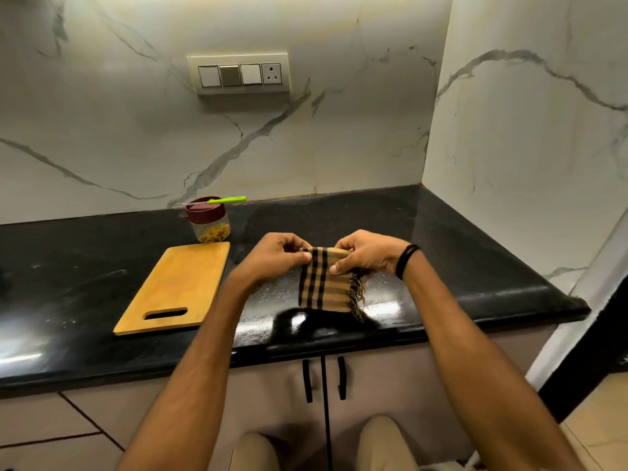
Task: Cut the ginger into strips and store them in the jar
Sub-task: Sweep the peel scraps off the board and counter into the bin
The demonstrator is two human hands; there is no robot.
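Left hand (272, 256): fingers curled, thumb and fingertips pinching the top-left corner of the tan-and-black checked cloth with a frayed fringe (324, 287).
Right hand (367, 256): also curled, pinching the cloth's top-right edge; black band (406, 261) on the wrist.
Cloth: hangs folded btwn both hands over the front of the glossy black stone bench (458, 266). Top edge partly covered by fingers. Can't tell if the bottom edge touches the bench; it merges w/ a dark reflection.
Clear plastic jar w/ maroon lid (208, 220): upright at the back of the bench, near the wall, just behind the board's far edge; lid on.
Ginger strips (214, 233): yellowish heap in the jar's bottom; single strips too small to tell apart.
Knife w/ lime-green handle (227, 200): lies across the lid or just behind it, can't tell which. The pale blade is hard to see against the wall.
Rectangular wooden cutting board w/ slot handle (176, 287): flat on the bench, left of the hands, bare top.
White switch plate (239, 74): on the marble wall, three switches plus a socket.
Cupboard doors w/ black bar handles (307, 380): under the bench, partly hidden by the forearms.
Cut off: the legs at the bottom edge; the bench's far left is blurred by glare.
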